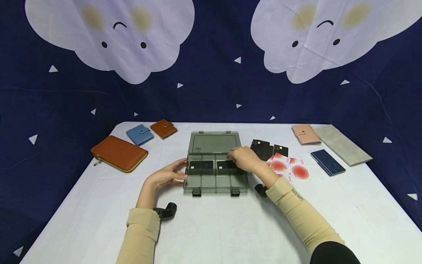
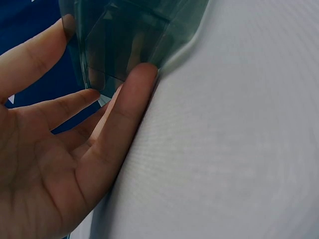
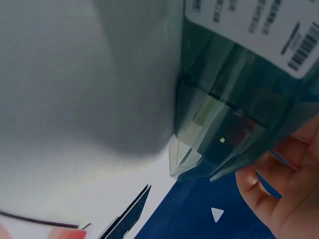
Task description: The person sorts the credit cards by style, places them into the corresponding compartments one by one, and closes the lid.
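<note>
A see-through grey-green plastic compartment box (image 1: 206, 183) lies on the table with its lid (image 1: 215, 142) laid back. In its back row are a black card (image 1: 202, 165) at left and another black card (image 1: 223, 164) at right, each with a pale chip. My left hand (image 1: 167, 174) holds the box's left side, its fingertips against the wall in the left wrist view. Over the right back compartment bends my right hand (image 1: 246, 158), which covers part of the right card. Its fingertips are unclear, and whether they pinch the card cannot be seen.
Right of the box lie black cards (image 1: 262, 149) and red-and-white cards (image 1: 300, 171). A pink wallet (image 1: 304, 134), grey wallet (image 1: 344, 145) and navy holder (image 1: 327, 162) are farther right. At left are a brown zip wallet (image 1: 119, 153), blue wallet (image 1: 140, 134) and small brown wallet (image 1: 163, 129).
</note>
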A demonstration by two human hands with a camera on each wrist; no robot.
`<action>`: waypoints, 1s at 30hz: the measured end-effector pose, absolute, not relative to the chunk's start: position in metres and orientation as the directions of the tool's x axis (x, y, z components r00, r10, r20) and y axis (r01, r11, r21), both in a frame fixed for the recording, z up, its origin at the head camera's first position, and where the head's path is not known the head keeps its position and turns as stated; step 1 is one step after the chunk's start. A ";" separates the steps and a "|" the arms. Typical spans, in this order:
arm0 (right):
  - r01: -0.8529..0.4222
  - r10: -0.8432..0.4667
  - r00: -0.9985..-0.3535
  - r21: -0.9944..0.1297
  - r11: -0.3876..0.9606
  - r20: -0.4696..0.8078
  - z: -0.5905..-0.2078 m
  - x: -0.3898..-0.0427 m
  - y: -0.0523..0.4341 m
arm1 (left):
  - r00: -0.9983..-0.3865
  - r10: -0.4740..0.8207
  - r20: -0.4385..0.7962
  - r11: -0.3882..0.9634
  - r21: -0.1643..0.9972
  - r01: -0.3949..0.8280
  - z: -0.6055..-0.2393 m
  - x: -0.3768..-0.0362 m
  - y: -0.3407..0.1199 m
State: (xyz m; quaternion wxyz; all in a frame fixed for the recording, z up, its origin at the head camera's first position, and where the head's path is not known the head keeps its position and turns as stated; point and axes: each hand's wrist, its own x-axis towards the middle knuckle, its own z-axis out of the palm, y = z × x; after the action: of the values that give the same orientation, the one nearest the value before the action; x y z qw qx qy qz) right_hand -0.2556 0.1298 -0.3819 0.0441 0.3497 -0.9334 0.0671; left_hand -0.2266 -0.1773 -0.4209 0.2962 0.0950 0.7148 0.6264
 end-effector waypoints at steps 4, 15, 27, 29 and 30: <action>-0.628 -0.610 -0.778 -0.241 0.740 0.154 -0.379 -0.261 0.136 | -0.806 0.508 -0.303 0.192 0.952 -0.237 -0.422 -0.227 -0.177; -0.398 -0.347 -0.918 -0.450 0.799 0.195 -0.378 -0.292 0.183 | -0.803 0.513 -0.303 0.185 0.953 -0.241 -0.421 -0.227 -0.178; -0.176 -0.242 -0.965 -0.433 0.884 -0.102 -0.388 -0.306 0.214 | -0.807 0.508 -0.303 0.183 0.953 -0.242 -0.421 -0.226 -0.177; -0.150 -0.226 -0.964 -0.414 0.898 -0.141 -0.388 -0.307 0.216 | -0.807 0.507 -0.302 0.184 0.953 -0.241 -0.421 -0.226 -0.177; -0.137 -0.216 -0.963 -0.400 0.906 -0.160 -0.388 -0.307 0.216 | -0.807 0.507 -0.302 0.183 0.953 -0.242 -0.421 -0.226 -0.177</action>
State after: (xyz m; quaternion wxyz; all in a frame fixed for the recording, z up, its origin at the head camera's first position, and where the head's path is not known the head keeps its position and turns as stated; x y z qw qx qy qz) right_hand -0.3071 0.2163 -0.3879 -0.1008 0.0909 -0.9710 0.1966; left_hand -0.2257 -0.1774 -0.4206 0.2962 0.0935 0.7098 0.6322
